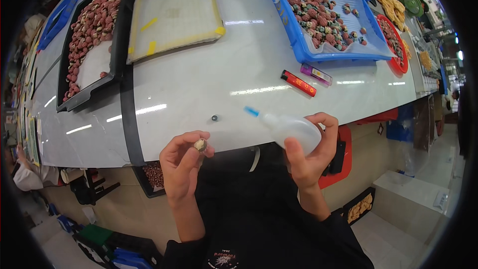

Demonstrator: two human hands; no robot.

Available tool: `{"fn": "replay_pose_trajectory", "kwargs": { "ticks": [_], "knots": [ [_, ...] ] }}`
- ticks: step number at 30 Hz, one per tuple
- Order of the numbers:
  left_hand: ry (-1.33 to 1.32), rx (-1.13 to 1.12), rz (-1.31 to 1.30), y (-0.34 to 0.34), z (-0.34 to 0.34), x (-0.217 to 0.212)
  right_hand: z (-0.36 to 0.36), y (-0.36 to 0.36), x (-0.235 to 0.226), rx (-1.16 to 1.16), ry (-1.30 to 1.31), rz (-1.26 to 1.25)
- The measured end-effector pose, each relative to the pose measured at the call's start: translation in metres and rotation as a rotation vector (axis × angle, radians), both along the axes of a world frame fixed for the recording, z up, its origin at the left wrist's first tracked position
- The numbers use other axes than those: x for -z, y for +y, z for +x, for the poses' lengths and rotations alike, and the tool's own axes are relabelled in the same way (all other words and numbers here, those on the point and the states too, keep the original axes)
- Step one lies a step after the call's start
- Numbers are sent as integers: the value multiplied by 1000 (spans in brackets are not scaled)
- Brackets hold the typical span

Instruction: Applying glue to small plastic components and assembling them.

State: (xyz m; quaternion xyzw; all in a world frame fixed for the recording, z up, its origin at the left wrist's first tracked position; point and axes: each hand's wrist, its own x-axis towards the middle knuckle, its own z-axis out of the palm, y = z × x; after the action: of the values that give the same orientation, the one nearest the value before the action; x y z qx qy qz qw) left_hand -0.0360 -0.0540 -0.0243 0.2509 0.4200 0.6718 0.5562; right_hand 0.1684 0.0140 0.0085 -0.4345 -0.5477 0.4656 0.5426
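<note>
Careful: your left hand point(181, 162) pinches a small bead point(200, 144); right hand point(308, 152) grips the squeeze bottle point(291, 128) — oversqueezing could flood your fingers.

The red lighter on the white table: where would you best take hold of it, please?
Probably across the middle of the red lighter, pinching its two long sides from above. It lies flat and slanted, apart from the purple one, with bare table along both sides.

Small pale bead point(200, 144) pinched at fingertips, translucent squeeze bottle point(294, 128) tilted, blue nozzle pointing left toward it
</note>
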Motion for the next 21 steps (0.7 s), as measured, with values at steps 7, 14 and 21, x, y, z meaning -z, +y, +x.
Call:
{"fn": "replay_pose_trajectory", "kwargs": {
  "ticks": [7,14,21],
  "knots": [
    [-164,-69,52,-1,-8,-3,-21,34,27,-73,48,-46],
    [-242,-122,25,-1,-11,-7,-39,54,37,-113,-298,91],
    [-259,-95,59,-1,-15,-4,-32,30,36,196,-603,439]
  ]
}}
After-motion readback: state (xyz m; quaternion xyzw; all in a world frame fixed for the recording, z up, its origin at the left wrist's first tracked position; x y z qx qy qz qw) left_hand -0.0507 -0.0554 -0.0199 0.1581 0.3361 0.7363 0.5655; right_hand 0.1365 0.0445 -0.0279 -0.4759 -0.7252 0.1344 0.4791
